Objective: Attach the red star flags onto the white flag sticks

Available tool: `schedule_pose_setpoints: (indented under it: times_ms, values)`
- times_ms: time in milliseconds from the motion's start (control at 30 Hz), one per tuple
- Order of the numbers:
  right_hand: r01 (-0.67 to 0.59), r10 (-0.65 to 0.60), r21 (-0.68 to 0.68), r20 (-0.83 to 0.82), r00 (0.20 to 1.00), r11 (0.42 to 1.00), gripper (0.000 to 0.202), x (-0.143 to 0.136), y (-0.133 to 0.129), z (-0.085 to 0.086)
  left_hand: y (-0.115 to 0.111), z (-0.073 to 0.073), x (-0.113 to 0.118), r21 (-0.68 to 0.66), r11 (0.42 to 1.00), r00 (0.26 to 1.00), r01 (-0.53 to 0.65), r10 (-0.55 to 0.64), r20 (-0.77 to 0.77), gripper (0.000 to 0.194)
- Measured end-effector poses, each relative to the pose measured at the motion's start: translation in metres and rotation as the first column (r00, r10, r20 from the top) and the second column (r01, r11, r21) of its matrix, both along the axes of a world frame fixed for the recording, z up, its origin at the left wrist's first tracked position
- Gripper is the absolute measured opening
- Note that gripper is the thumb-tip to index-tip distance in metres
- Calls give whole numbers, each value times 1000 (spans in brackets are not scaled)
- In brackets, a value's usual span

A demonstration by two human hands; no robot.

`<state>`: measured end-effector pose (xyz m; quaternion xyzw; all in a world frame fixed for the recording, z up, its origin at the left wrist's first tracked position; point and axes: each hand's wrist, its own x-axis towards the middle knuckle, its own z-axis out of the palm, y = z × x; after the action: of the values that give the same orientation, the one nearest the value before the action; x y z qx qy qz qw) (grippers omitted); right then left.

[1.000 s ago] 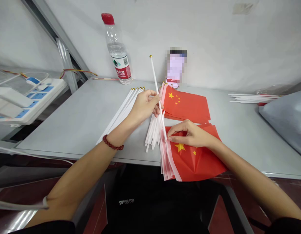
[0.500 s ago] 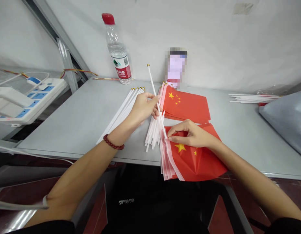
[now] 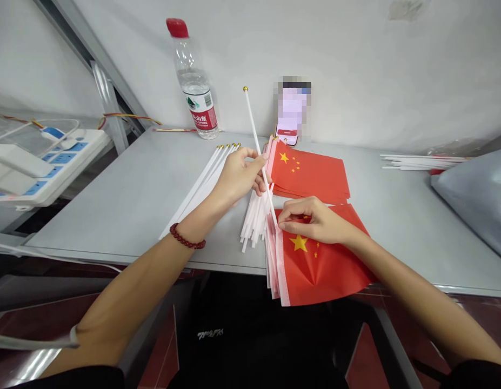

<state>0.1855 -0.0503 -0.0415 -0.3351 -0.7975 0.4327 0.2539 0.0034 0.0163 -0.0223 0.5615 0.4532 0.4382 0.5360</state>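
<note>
My left hand (image 3: 245,172) pinches a white stick (image 3: 253,121) with a gold ball tip, held slanting up. The stick's lower end meets the top of a pink sleeve on a red flag (image 3: 311,275). Thumb and fingertips of my right hand (image 3: 313,219) grip that flag near the sleeve's top corner. More flags lie beneath it, hanging over the table's front edge. Behind, a stack of flags on sticks (image 3: 315,170) lies on the table, its white stick ends fanned toward me. Loose white sticks (image 3: 201,186) lie left of my left hand.
A water bottle (image 3: 195,92) and a phone (image 3: 291,111) stand against the wall at the back of the grey table (image 3: 112,189). A power strip (image 3: 67,156) is at left. More sticks (image 3: 420,162) and a grey bag (image 3: 477,189) are at right.
The stick in my left hand has shifted slightly up, its ball tip higher. The held flag's sleeve edge has straightened and its cloth has changed folds. My right hand has barely moved.
</note>
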Motion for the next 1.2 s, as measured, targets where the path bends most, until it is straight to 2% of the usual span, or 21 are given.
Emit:
schedule_pose_setpoints:
  times_ms: [200, 367, 500, 567, 633, 733, 800, 867, 967, 1067, 1133, 1200]
  values:
    - [86, -86, 3, -29, 996, 996, 16, -1, 0, -3, -2, 4, -5, 31, 991, 987, 131, -133, 88, 25]
    - [208, -212, -50, -87, 973, 977, 21, -2, -1, -2, -3, 6, -9, -33, 964, 961, 264, -260, 91, 22]
    - [177, -187, -113, -85, 979, 978, 24, 0, -1, 0, -4, 7, -10, -126, 905, 913, 406, -407, 18, 12]
    - [107, -116, -138, -60, 991, 985, 24, 1, -1, 0, -4, 9, -10, -99, 932, 937, 350, -348, 36, 9]
    - [8, -13, -158, -33, 999, 987, 23, 1, -1, 0, -1, 11, -11, -19, 985, 982, 170, -168, 89, 29]
    - [-123, 123, -168, -7, 992, 978, 18, 2, -2, -1, 6, 13, -16, 77, 994, 986, -81, 69, 149, 53]
    - [-158, 160, -164, -1, 987, 974, 15, 2, -2, -2, 12, 12, -20, 120, 982, 978, -145, 124, 165, 59]
    - [-143, 144, -154, -2, 990, 978, 16, 1, -2, -2, 17, 8, -22, 151, 978, 982, -140, 118, 147, 58]
    - [-38, 38, -111, -4, 999, 993, 23, 1, -1, -1, 16, 0, -17, 205, 977, 996, -60, 47, 71, 46]
    - [134, -134, -52, -5, 991, 990, 25, 1, 0, 0, 8, -5, -9, 236, 966, 993, 104, -88, -77, 34]
    - [262, -262, -27, -26, 965, 965, 24, 3, 1, 0, 0, -5, -5, 199, 941, 952, 275, -236, -197, 29]
    - [379, -380, -20, -82, 921, 925, 24, 4, 3, 0, -7, -4, -3, 150, 891, 884, 429, -380, -273, 28]
